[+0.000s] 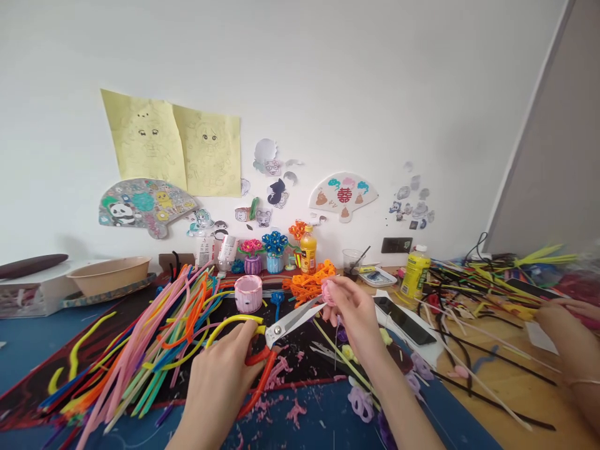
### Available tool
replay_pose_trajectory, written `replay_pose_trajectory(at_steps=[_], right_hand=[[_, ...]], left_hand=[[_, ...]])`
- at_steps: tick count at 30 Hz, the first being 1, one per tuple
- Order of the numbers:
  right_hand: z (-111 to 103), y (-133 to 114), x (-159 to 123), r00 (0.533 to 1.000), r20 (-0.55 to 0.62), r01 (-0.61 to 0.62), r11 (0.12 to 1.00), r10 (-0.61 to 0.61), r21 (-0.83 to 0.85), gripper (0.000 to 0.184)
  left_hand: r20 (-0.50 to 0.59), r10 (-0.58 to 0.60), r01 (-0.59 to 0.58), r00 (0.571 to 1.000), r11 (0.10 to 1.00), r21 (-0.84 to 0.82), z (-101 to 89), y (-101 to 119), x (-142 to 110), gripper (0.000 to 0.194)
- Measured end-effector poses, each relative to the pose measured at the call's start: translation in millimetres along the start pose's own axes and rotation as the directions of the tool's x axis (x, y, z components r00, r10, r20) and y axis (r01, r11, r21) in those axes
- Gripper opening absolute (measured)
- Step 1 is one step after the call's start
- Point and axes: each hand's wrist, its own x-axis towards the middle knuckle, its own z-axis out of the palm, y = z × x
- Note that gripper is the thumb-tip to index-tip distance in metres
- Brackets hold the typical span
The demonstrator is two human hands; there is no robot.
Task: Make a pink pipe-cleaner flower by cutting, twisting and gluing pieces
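Note:
My left hand (222, 372) is closed around the yellow and orange handles of a pair of scissors (280, 331). The blades point up and right, slightly parted, with their tips at a small pink fuzzy piece (328, 292). My right hand (352, 309) pinches that piece between thumb and fingers; its exact shape is partly hidden. Pink fuzz clippings (296, 412) lie scattered below the scissors. Behind the blades stands a pink striped pot (248, 295), with a blue fuzzy flower (277, 300) beside it and a heap of orange fuzzy stems (309, 284) further right.
A big bundle of colored pipe cleaners (140, 337) spreads at left. Purple fuzzy loops (360, 403) lie near my right forearm. A phone (404, 320), a yellow bottle (415, 275) and black stems (497, 350) are at right, where another person's arm (569, 337) reaches in.

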Motion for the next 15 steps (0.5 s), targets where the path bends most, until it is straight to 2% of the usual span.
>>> replay_pose_trajectory(at_steps=[3,9,15], right_hand=[[-0.7,-0.9,-0.2,1.000,0.001,-0.021,1.000,0.021,-0.016,0.035],[-0.8,-4.0,-1.0,0.998,0.003,-0.062,0.997,0.062,-0.056,0.039],[-0.3,-5.3,-0.6,0.991,-0.011,-0.132,0.989,0.131,-0.071,0.045]], left_hand=[[-0.077,0.040,-0.033,0.996,0.995,0.096,2.3,-2.7,-2.5,0.015],[-0.112,0.093,-0.067,0.989,0.974,0.216,1.7,-5.9,-5.9,0.015],[-0.212,0.121,-0.053,0.970,0.952,0.300,-3.4,0.1,-9.7,0.021]])
